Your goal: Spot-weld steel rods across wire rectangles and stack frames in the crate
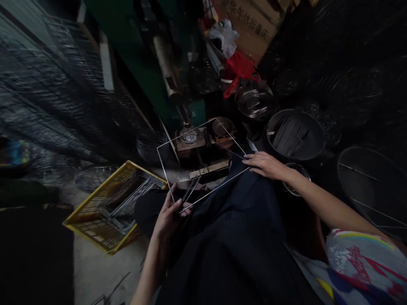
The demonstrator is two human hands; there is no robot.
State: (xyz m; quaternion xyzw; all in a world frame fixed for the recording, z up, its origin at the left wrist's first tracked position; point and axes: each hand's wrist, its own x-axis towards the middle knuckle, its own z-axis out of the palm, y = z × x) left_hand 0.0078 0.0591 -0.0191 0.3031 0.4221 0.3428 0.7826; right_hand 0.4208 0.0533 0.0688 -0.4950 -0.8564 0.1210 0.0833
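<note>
A thin rectangular wire frame (187, 133) hangs over my lap, held at two opposite sides. My left hand (173, 208) is closed around its near left corner, thumb on top. At the right corner, my right hand (264, 164) pinches the wire between thumb and fingers. Beyond the frame stands a green machine (190, 112) with a metal cylinder (165, 67) above a small work plate (190, 135). Several loose wires (192, 188) stick out beside my left hand, near my knee.
A yellow plastic crate (92, 197) with bent wire pieces sits on the floor at left. Round basins (295, 135) of metal strips stand at right. A red bag (240, 70) and a cardboard box (251, 29) are at the back. Stacked wire racks (57, 93) fill the left.
</note>
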